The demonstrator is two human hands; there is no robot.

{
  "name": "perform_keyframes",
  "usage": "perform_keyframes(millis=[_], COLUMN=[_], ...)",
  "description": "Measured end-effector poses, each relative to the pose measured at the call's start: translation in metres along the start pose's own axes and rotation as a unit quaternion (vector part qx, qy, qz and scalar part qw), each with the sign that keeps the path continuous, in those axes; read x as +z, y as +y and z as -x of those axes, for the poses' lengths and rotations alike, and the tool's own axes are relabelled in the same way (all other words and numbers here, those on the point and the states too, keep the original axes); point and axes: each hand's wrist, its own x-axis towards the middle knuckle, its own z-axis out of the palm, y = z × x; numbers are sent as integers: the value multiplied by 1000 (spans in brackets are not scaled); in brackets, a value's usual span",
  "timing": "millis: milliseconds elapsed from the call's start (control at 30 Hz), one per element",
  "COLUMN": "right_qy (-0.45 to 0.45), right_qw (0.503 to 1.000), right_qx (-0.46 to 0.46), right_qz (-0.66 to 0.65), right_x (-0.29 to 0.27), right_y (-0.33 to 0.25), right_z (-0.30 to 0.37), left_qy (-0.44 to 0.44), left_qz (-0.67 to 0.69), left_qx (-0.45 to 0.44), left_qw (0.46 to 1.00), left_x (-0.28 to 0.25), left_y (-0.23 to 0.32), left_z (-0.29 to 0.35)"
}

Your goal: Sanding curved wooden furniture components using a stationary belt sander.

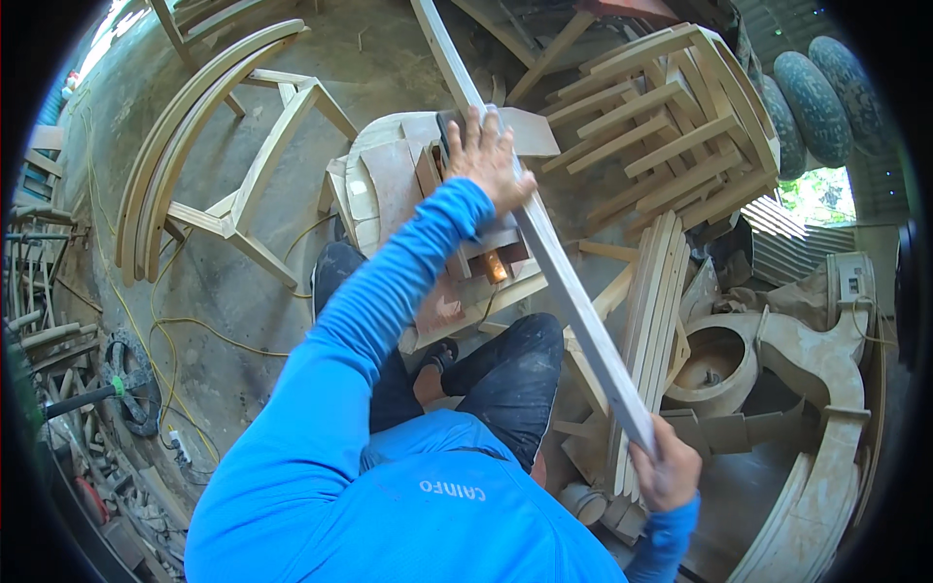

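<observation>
A long, pale wooden strip (569, 282) runs slantwise from the top of the view down to the lower right. My left hand (483, 160) lies on it with fingers spread, pressing from above where it crosses a small machine (498, 238) with an orange part. What kind of machine this is I cannot tell, since my hand and the strip cover most of it. Near the strip's lower end, my right hand (669, 466) is wrapped round the wood, slightly blurred. The machine rests on a low, rough wooden stand (384, 185) in front of my knees.
Curved wooden frames (209, 126) stand at the left. A stack of slatted frames (671, 126) is at the upper right, and a bundle of long strips (646, 340) leans beside the work strip. A band-saw-like machine body (816, 350) lies right. A yellow cord (160, 340) crosses the floor.
</observation>
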Motion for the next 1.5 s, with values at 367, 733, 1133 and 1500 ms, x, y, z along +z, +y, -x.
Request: perform_keyframes(millis=[367,733,1133,1500], right_qy=[130,210,314,277], right_qw=[985,962,923,943], right_qx=[-114,-170,-219,-186], right_qz=[20,33,-39,13], right_x=[120,178,208,201], right_y=[-61,-116,-188,-161], right_z=[-152,-287,-426,-369], left_qy=[111,53,78,149], left_qz=[-117,110,296,326], left_qx=[39,-11,-42,-105], left_qw=[986,993,951,928], left_x=[-11,-131,-75,-31], left_y=[-124,-167,-187,-177], left_z=[-165,-229,-264,-278])
